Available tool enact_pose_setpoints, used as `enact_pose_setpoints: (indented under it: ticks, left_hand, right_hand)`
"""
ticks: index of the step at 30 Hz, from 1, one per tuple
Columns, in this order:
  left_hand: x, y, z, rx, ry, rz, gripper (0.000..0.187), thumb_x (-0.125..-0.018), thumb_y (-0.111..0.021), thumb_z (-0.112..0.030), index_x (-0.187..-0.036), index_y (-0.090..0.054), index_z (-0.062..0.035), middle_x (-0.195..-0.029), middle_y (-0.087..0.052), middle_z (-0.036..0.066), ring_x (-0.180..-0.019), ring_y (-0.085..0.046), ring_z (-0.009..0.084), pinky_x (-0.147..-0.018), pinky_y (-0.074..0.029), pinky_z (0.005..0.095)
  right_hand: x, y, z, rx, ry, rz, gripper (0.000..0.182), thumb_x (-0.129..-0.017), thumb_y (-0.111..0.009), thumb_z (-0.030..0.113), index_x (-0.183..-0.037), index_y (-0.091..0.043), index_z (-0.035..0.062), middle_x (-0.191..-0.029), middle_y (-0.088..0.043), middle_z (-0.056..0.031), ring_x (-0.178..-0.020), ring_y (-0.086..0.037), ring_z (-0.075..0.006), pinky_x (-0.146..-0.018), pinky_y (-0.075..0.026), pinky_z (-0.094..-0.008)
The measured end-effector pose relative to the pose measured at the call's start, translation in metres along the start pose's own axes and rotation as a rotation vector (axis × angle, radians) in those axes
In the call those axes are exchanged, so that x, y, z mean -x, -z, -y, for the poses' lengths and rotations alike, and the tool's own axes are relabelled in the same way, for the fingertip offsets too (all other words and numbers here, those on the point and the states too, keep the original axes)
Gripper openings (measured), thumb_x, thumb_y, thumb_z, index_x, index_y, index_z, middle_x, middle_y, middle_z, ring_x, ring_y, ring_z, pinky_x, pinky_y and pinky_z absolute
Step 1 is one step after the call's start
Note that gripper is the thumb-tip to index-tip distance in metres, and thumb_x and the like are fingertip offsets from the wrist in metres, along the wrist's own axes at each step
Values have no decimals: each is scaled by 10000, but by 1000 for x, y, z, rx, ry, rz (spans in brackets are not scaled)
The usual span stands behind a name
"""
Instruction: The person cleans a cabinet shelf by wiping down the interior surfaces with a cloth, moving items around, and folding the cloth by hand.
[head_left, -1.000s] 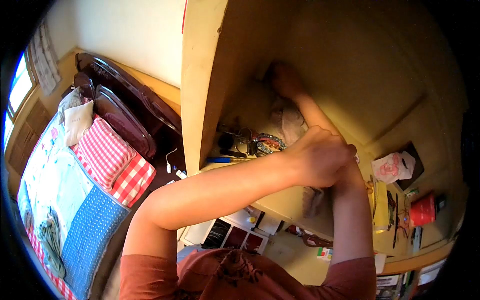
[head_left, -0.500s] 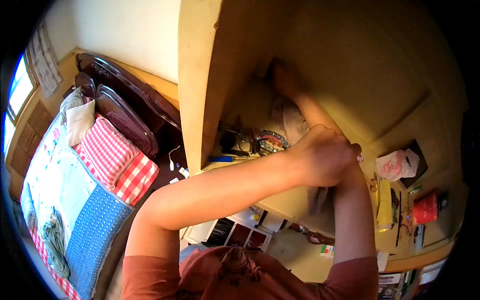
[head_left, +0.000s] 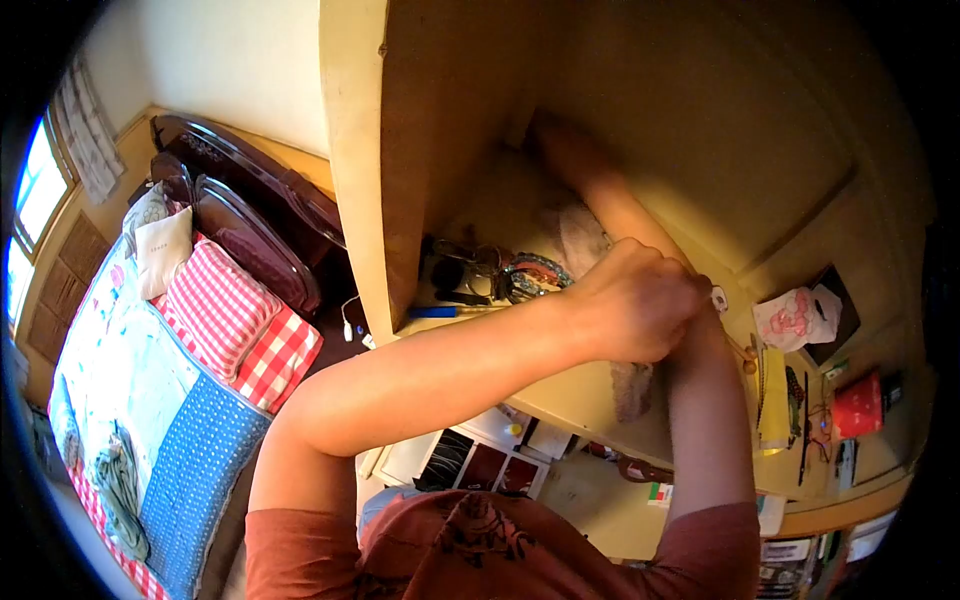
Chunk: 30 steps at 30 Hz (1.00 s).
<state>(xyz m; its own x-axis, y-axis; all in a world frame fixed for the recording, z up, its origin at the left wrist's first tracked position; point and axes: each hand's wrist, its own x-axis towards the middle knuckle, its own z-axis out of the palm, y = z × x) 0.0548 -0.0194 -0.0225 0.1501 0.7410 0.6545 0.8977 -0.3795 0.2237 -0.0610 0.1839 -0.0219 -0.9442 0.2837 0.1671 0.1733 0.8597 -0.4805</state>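
Note:
My left hand (head_left: pixel 640 300) is closed, its knuckles up, and crosses in front of my right forearm. Whatever its fingers hold, if anything, is hidden. My right hand (head_left: pixel 565 155) reaches deep into the shadowed back corner of the shelf compartment; its fingers are lost in the dark. A greyish-pink cloth (head_left: pixel 582 238) lies on the shelf between my arms, and more of it shows below my left hand. To the left of my left hand are several bracelets (head_left: pixel 535 277), dark small items (head_left: pixel 450 272) and a blue pen-like stick (head_left: pixel 432 312).
The compartment's side panel (head_left: pixel 358 160) stands at left. On the right lie a pink-printed white bag (head_left: pixel 797 318), a yellow strip (head_left: pixel 772 400) and a red container (head_left: pixel 858 404). A bed with a red checked pillow (head_left: pixel 222 308) is beyond the panel.
The view has shifted slightly, so the side panel and shelf items appear further left. My right hand stays in the back corner, and my left hand stays closed over the right forearm.

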Motion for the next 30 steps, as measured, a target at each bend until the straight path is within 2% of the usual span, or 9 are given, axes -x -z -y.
enact_pose_setpoints:
  ticks: [1, 5, 11, 14, 20, 23, 26, 29, 30]
  left_hand:
    - [1, -1, 1, 21, 2, -38, 299, -743, -657, -170, -1016, -694, -56, -818, -705, 195, -773, -689, 394, -668, -529, 497]
    - [1, 3, 0, 77, -15, -82, 279, -738, -660, -164, -992, -696, -53, -806, -700, 193, -763, -683, 405, -663, -532, 495]
    - [1, 9, -4, 82, -11, -68, 253, -733, -666, -144, -970, -696, -59, -765, -686, 183, -728, -670, 419, -644, -525, 508]
    - [2, 6, -3, 69, -20, -78, 241, -736, -669, -143, -961, -698, -61, -762, -686, 183, -716, -668, 422, -644, -521, 519]
    - [1, 3, 1, 68, -42, -95, 220, -732, -679, -140, -934, -686, -54, -746, -681, 186, -711, -669, 425, -632, -510, 524]
    - [1, 4, 1, 75, -21, -104, 202, -719, -686, -134, -903, -674, -53, -734, -677, 184, -717, -671, 421, -625, -506, 522]
    - [0, 10, 0, 89, -3, -85, 206, -712, -684, -143, -901, -674, -60, -731, -678, 175, -718, -677, 413, -626, -508, 521]
    - [1, 9, 0, 54, -9, -67, 229, -707, -680, -150, -916, -676, -58, -722, -678, 163, -717, -682, 404, -619, -508, 514]
    - [2, 8, 0, 55, -25, -96, 235, -706, -677, -150, -919, -680, -52, -731, -683, 160, -728, -688, 395, -625, -511, 505]
  right_hand:
    - [-4, -20, -10, 534, 264, -195, 388, -961, -471, 104, -1331, -556, 22, -1300, -606, -275, -1185, -589, -448, -1008, -476, -514]
    - [-11, -30, -24, 396, 331, -255, 393, -951, -485, 99, -1332, -558, 41, -1306, -604, -264, -1199, -585, -437, -1009, -475, -516]
    - [10, -19, -30, 304, 385, -115, 309, -937, -532, 131, -1233, -589, 62, -1186, -650, -248, -1115, -611, -445, -975, -489, -500]
    - [34, -22, -9, 276, 354, -122, 285, -931, -555, 136, -1197, -593, 40, -1129, -658, -261, -1084, -613, -456, -958, -494, -492]
    - [10, -29, -22, 401, 313, -115, 344, -928, -567, 138, -1256, -587, 37, -1182, -638, -288, -1141, -602, -448, -973, -490, -516]
    - [19, -25, 17, 475, 261, -38, 358, -947, -527, 116, -1294, -581, 44, -1237, -624, -289, -1166, -599, -439, -1002, -483, -519]
    - [14, -32, 17, 576, 348, -75, 368, -958, -485, 79, -1309, -589, 51, -1266, -622, -274, -1166, -604, -431, -1028, -475, -509]
    - [-3, -40, -5, 386, 340, -156, 397, -961, -462, 58, -1338, -586, 62, -1289, -620, -256, -1176, -602, -427, -1049, -466, -499]
    - [-11, -36, -20, 423, 449, -131, 411, -957, -474, 61, -1356, -573, 57, -1291, -619, -257, -1178, -602, -426, -1052, -465, -498]
